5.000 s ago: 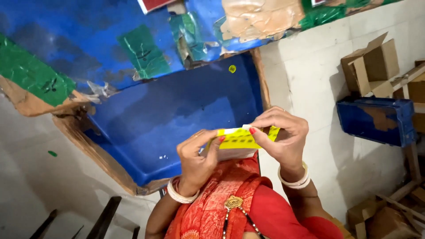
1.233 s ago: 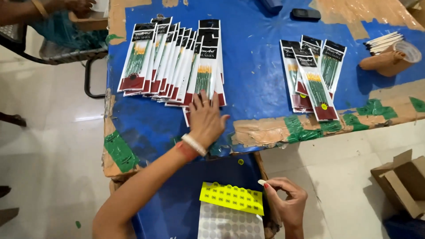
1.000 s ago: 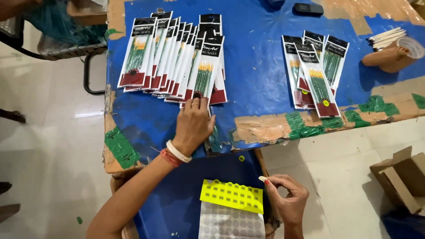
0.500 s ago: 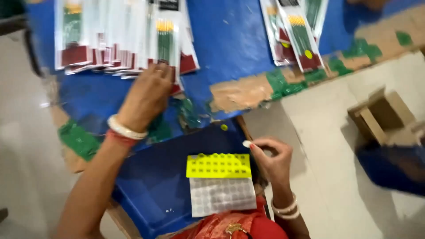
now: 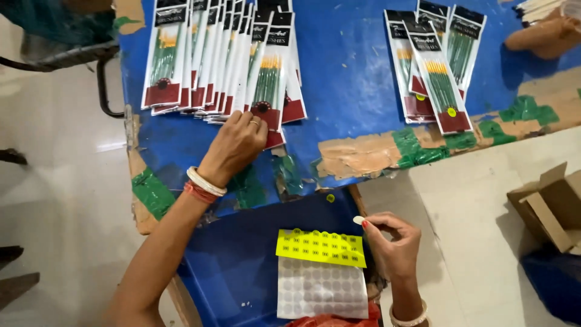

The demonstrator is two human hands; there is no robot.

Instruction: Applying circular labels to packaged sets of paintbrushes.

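Note:
My left hand reaches up over the blue table and rests its fingers on the bottom of a paintbrush pack, the front one of a fanned row of several packs. My right hand hovers low beside a sticker sheet with a yellow strip of round stickers on top. A small pale round sticker sits on the tip of its fingers. The sheet lies on a lower blue surface near my lap.
A second group of brush packs lies at the table's right, one bearing a yellow dot. Torn tape patches line the table edge. An open cardboard box stands on the floor at right. A chair frame is at left.
The view has shifted down and back up. My left hand has slid onto the front brush pack. My right hand stays beside the sticker sheet with a sticker on its fingertip.

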